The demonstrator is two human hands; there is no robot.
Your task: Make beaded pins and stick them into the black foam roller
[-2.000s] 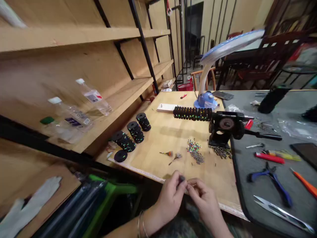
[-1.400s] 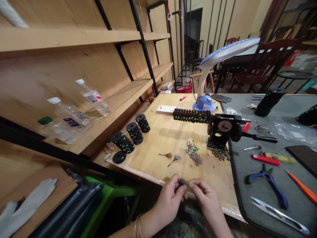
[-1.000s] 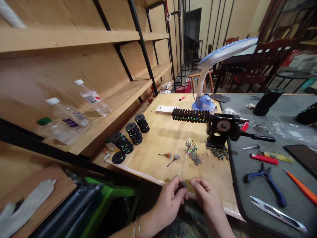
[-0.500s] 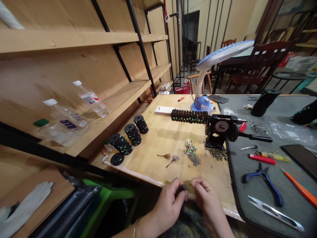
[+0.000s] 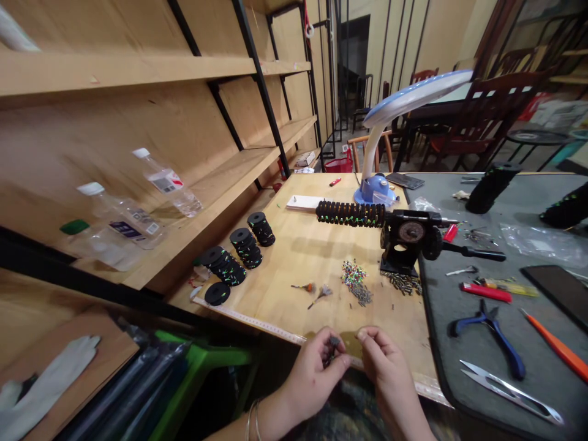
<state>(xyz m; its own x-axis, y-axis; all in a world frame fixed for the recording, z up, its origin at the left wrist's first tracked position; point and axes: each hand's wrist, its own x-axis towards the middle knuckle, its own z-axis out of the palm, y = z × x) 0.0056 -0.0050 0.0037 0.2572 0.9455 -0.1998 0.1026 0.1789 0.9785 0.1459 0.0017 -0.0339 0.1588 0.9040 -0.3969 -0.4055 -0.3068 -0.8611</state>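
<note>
Over the near table edge, my left hand [image 5: 316, 373] curls its fingers round a small dark grey piece [image 5: 332, 346]; its kind does not show clearly. My right hand [image 5: 383, 367] is just beside it, thumb and forefinger pinched together. Whatever is in that pinch is too small to make out. Beyond my hands lie two small feathery tufts on thin stems, one orange-tipped [image 5: 309, 287] and one pale grey [image 5: 323, 293]. Right of them sit a heap of coloured beads [image 5: 353, 274] and a heap of small grey metal pieces [image 5: 363, 295].
A hand-cranked winder [image 5: 407, 239] carries a row of black discs [image 5: 351, 214]. Black foam spools [image 5: 225, 266] stand at left. On the grey mat [image 5: 463, 343] lie blue-handled pliers [image 5: 491, 337], thread snips [image 5: 512, 392] and an orange tool [image 5: 558, 349]. A desk lamp [image 5: 373, 187] stands behind.
My left fingers have shifted round the dark grey piece, so more of it shows. My right hand has moved slightly right, still pinched. The table things stay put.
</note>
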